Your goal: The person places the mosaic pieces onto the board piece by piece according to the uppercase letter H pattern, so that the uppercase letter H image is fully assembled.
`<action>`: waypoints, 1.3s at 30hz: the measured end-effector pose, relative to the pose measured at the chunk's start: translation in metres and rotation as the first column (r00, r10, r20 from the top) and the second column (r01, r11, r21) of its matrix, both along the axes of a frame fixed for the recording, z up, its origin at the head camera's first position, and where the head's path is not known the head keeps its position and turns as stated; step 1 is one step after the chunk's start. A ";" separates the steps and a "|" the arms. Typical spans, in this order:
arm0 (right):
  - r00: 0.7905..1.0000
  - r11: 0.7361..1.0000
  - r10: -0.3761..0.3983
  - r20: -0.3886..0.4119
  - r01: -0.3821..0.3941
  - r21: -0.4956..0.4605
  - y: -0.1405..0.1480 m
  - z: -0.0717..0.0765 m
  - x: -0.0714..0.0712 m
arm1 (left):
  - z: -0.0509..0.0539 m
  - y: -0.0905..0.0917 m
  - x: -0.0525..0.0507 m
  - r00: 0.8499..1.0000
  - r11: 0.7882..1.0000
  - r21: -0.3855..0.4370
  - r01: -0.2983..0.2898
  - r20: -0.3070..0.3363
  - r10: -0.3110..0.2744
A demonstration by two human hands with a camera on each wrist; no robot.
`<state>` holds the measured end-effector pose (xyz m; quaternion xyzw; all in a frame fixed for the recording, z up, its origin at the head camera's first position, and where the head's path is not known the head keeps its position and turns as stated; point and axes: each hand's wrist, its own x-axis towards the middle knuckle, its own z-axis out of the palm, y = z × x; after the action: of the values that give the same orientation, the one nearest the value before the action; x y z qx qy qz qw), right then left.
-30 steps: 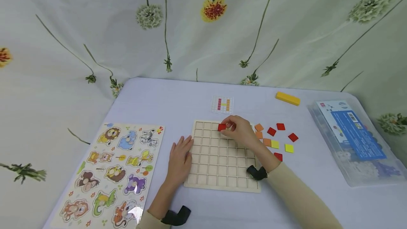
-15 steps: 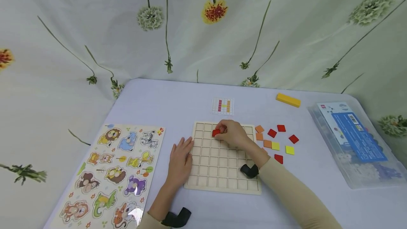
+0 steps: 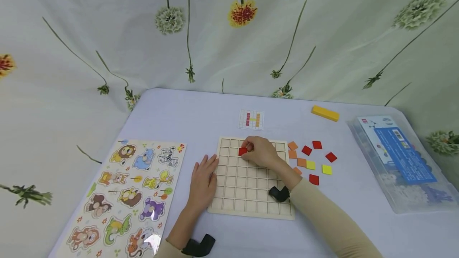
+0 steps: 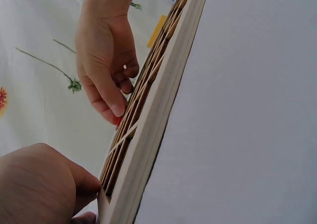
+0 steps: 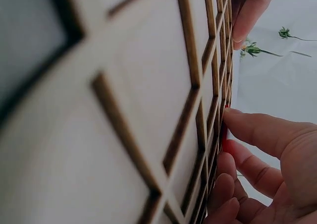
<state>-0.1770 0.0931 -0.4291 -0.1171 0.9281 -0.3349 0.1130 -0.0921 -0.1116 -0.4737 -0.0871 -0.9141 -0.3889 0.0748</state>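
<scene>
My right hand (image 3: 261,152) pinches a red square tile (image 3: 242,151) between thumb and fingertips, at a cell in the second row of the wooden grid board (image 3: 234,194). In the right wrist view the red tile (image 5: 226,132) sits at the board's surface, mostly covered by the fingers; whether it lies fully in its cell I cannot tell. My left hand (image 3: 202,180) rests against the board's left edge with its fingers extended. The left wrist view shows that hand (image 4: 44,184) touching the frame.
Loose orange, yellow and red tiles (image 3: 331,157) lie right of the board. Behind it is a pattern card (image 3: 251,120). A yellow bar (image 3: 324,113) and a clear plastic box (image 3: 398,162) stand farther right. An animal puzzle board (image 3: 122,198) lies on the left.
My right hand has carried the red tile left and slightly toward me, from the top rows to a second-row cell. The left hand stays at the board's edge.
</scene>
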 end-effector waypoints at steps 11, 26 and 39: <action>1.000 0.983 -0.023 -0.014 0.020 -0.181 0.025 0.021 0.014 | -0.001 0.000 0.000 1.000 1.000 0.008 0.000 -0.003 0.000; 0.892 0.921 -0.353 -0.284 0.278 -0.272 0.181 0.008 0.060 | -0.001 -0.002 -0.001 1.000 1.000 -0.011 0.000 0.014 0.000; 0.842 0.836 -0.531 -0.097 0.501 -0.225 0.225 -0.011 0.075 | -0.001 -0.003 -0.001 1.000 1.000 0.001 0.001 0.010 -0.001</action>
<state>-0.1018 0.3182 -0.4400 0.1021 0.8946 -0.4299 -0.0662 -0.0931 -0.1143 -0.4750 -0.0856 -0.9143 -0.3896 0.0700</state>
